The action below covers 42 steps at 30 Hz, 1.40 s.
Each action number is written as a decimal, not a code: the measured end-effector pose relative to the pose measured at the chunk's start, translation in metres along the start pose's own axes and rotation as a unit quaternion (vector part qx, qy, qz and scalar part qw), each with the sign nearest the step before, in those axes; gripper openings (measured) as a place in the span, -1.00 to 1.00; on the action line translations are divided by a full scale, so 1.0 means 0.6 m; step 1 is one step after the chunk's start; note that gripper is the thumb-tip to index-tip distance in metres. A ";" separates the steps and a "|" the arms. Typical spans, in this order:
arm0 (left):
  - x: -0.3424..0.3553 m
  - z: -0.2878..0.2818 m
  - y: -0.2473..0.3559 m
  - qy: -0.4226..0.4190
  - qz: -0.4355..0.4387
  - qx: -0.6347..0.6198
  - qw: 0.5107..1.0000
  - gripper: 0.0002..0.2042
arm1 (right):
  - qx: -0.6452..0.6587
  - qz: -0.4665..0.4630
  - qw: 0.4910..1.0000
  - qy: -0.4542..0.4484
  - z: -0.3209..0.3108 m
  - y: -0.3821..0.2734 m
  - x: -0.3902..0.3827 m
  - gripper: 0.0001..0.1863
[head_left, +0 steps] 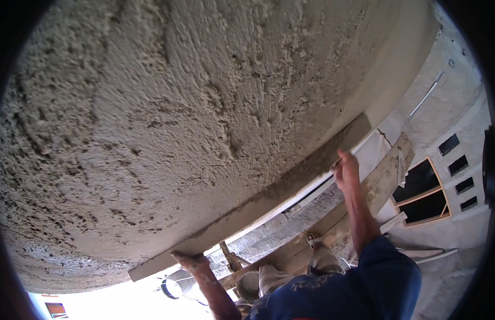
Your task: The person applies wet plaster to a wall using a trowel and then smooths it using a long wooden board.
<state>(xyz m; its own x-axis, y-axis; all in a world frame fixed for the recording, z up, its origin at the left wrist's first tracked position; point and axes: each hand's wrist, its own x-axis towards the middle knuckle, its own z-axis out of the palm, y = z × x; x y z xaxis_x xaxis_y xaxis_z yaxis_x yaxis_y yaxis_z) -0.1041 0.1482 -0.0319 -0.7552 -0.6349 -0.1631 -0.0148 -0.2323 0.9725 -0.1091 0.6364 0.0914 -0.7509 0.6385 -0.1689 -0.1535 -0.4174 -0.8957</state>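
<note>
A long straight board, coated in grey mortar, lies against a wide surface of wet, rough grey plaster, reaching from the lower left up to the right. My left hand is closed on the board near its lower-left end, with mortar smeared on it and the forearm. My right hand is closed on the board toward its upper-right end. Beyond the board's upper end the plaster looks smoother.
My feet stand on wooden scaffold planks below. A grey bucket and a pale cylindrical container sit near my legs. At the right, a wall has a wood-framed window, small dark openings and a pale pipe.
</note>
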 end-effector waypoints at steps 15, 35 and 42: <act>0.226 -0.255 0.055 0.121 -0.157 -0.230 0.953 -0.56 | 0.063 0.094 0.993 -0.039 0.147 0.257 -0.206 -0.56; -0.129 0.106 0.414 -0.085 -0.093 -0.314 0.941 -0.63 | 0.012 -0.028 1.000 0.000 0.110 -0.305 -0.004 -0.60; -0.190 0.173 0.461 -0.162 -0.080 -0.325 0.928 -0.62 | 0.066 -0.047 0.995 -0.063 0.087 -0.429 0.035 -0.38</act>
<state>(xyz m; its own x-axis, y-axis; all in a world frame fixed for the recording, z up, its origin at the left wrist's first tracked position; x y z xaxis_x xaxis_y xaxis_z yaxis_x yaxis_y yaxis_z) -0.0903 0.2325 0.2729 -0.9362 -0.3240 -0.1362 0.1754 -0.7665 0.6178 -0.1188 0.7235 0.3402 -0.8027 0.5958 -0.0266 -0.3039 -0.4469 -0.8414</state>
